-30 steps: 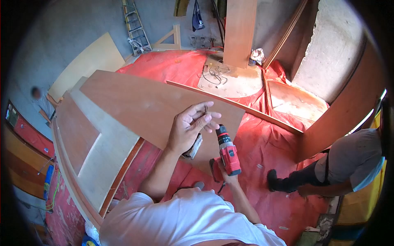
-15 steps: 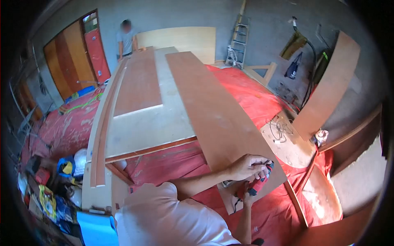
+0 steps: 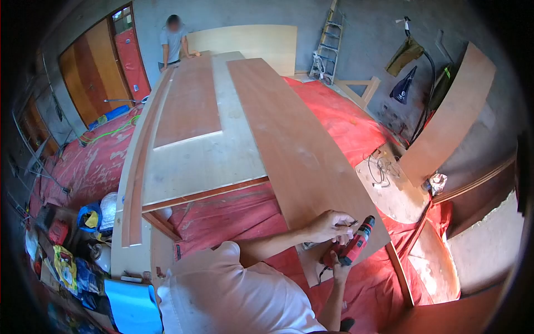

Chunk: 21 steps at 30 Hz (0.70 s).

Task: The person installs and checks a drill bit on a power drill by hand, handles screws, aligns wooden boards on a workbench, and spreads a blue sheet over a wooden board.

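A red-and-black cordless drill (image 3: 357,244) is held over the near end of a long brown wood panel (image 3: 300,161). My right hand (image 3: 339,271) is wrapped round its handle, with the dark chuck end pointing up and away. My left hand (image 3: 332,226) is just left of the chuck, apart from it. Its fingers are pinched on a small dark thin piece (image 3: 354,223), too small to name for certain. A dark cord or strap hangs below the drill's handle.
A shorter brown panel (image 3: 189,106) and narrow strips lie on a pale board (image 3: 206,172). Another person (image 3: 173,44) stands at the far end. A stepladder (image 3: 328,47) leans at the back wall. Bags and tools (image 3: 67,267) crowd the left, beside a blue sheet (image 3: 132,306).
My left hand has come away from the drill's chuck, moving slightly left with the small dark piece. The drill remains in my right hand. The camera view has shifted slightly.
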Tool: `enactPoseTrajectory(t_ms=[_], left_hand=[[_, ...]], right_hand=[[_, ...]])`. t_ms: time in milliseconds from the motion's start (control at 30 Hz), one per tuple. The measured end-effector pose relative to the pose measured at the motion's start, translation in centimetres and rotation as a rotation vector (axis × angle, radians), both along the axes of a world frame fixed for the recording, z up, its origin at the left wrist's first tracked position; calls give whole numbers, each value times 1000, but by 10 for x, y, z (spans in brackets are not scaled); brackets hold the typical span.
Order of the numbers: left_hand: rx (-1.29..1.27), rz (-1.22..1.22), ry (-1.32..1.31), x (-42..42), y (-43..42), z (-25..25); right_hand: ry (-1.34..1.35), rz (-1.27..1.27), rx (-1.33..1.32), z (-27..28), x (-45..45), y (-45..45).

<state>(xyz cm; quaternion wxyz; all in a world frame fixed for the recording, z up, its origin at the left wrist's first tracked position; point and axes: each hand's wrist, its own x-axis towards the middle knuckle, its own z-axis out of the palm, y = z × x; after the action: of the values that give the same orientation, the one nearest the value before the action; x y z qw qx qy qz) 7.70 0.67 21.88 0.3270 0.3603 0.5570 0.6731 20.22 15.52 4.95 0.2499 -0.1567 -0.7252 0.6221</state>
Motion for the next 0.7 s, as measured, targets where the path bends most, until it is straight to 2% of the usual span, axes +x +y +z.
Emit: enactPoseTrajectory(t_ms=[67, 167, 267, 367, 500, 600, 700], left_hand=[[-20, -9, 29, 0, 2, -6], [-92, -39, 103, 0, -1, -2], [-163, -112, 208, -2, -2, -6], [-184, -231, 268, 4, -6, -11], [-186, -441, 245, 30, -6, -1], [-225, -496, 276, 48, 5, 7], [-231, -494, 284, 57, 9, 22]], right_hand=[[-52, 25, 9, 7, 7, -1], [-94, 25, -12, -13, 22, 11], [197, -154, -11, 10, 37, 4], [195, -361, -145, 7, 73, 27], [214, -194, -139, 96, 92, -18], [281, -135, -38, 114, 91, -35], [265, -246, -172, 120, 96, -41]])
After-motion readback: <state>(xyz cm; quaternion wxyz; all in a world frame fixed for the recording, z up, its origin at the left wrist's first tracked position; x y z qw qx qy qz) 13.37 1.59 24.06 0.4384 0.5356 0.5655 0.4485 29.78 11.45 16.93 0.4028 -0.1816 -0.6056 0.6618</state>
